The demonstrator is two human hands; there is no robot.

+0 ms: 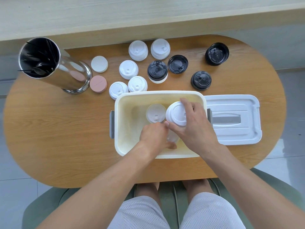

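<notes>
A cream plastic bin [118,113] stands open on the oval wooden table [66,138]. Above the bin I hold a clear cup [173,138] capped with a white lid [175,114]. My left hand [154,138] grips the cup's body from the left. My right hand [193,128] curls over the lid's rim, thumb at its near edge and fingers at its far edge. A second white-lidded cup [156,113] stands inside the bin, left of the held one.
The bin's white cover [234,119] lies to the right. Several white-lidded cups [137,50] and black-lidded cups [157,71] stand behind the bin. A steel canister [54,66] of black utensils stands at the left, beside a white coaster [99,64] and a pink coaster [98,83].
</notes>
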